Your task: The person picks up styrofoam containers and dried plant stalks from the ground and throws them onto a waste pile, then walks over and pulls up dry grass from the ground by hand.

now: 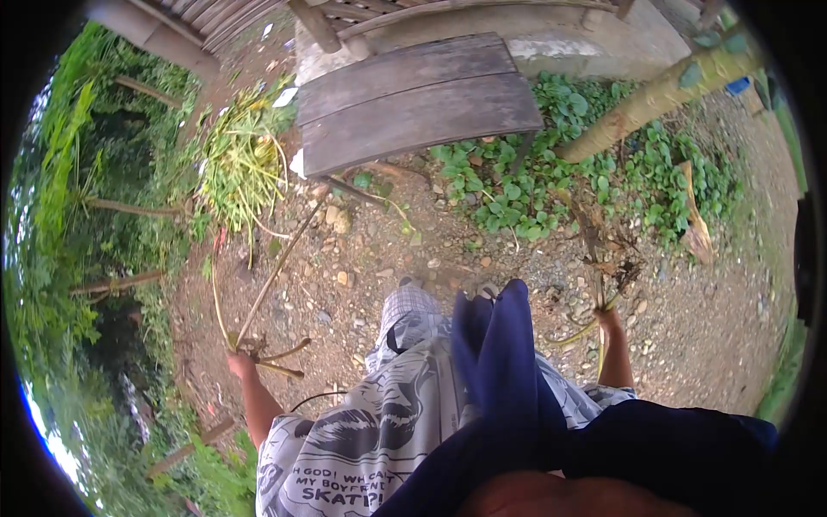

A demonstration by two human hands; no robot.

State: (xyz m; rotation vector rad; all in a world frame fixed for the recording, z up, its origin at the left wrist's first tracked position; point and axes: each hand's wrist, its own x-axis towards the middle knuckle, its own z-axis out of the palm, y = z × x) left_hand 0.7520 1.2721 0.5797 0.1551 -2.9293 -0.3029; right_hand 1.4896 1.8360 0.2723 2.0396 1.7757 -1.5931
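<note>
Stalks (280,271): one bunch out to my left, another bunch (596,271) out to my right, both above stony ground (431,250).
Left hand (242,365): my grip is closed round the near end of the first bunch.
Right hand (609,318): my grip holds the second, brown withered leaves (627,272) on it.
Table (413,108): ahead of me, a green heap (241,164) just left of it.
</note>
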